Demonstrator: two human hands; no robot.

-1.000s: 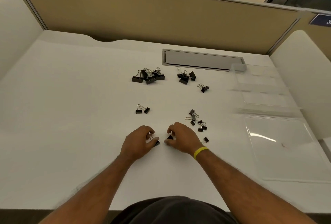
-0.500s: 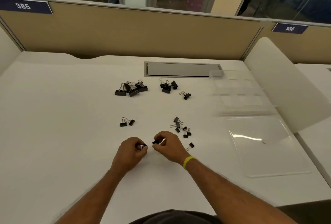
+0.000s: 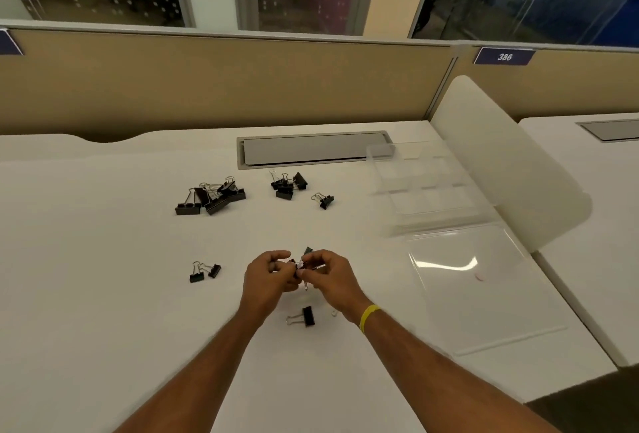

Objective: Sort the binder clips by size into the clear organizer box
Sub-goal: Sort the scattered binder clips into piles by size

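**Box at two o'clock, right hand the nearer**

The left hand (image 3: 268,275) and right hand (image 3: 328,277) meet fingertip to fingertip above the table (image 3: 103,259). Both have their fingers curled in a narrow pinch on a small binder clip (image 3: 300,265), whose silver wire loops show between them. Whether they hold one clip or two is too small to tell. A dark clip body shows just above the fingers at 12 o'clock, and I cannot tell if it is held.

A loose clip (image 3: 307,316) lies just beside the wrists at 6 o'clock. At 9 o'clock sits a pair of clips (image 3: 204,271). The large pile (image 3: 211,194) is at 11 o'clock, and the medium pile (image 3: 287,183) is at 12 o'clock with a stray clip (image 3: 324,200) just beside it.

The organizer box (image 3: 425,183) stands well apart at 2 o'clock, and its open lid (image 3: 477,287) lies flat at 3 o'clock. Box and lid together run roughly along the 12-to-6 line, with the compartment rows crossing from 9 to 3. No clips are visible in the compartments, so the sorting seems barely started. The right hand is on the box's side, so it looks the likelier one to carry the clip over.
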